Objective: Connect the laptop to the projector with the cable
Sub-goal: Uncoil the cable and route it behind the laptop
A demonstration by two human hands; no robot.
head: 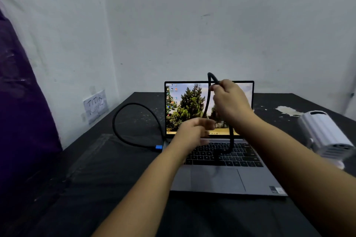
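An open grey laptop [215,179] sits on the black table [119,175], its screen lit with a tree picture. A thick black cable [123,136] loops over the table at the left; its blue plug [158,148] sits at the laptop's left side. The cable rises in front of the screen and bends over at the top. My right hand [230,102] grips it just below that bend. My left hand [194,131] is blurred, lower, in front of the screen, fingers near the cable. The white projector [325,134] stands at the right edge.
A white wall rises behind the table, with a taped paper note [95,106] low on the left wall. A purple cloth [21,113] hangs at the far left. Pale stains [287,110] mark the table near the projector.
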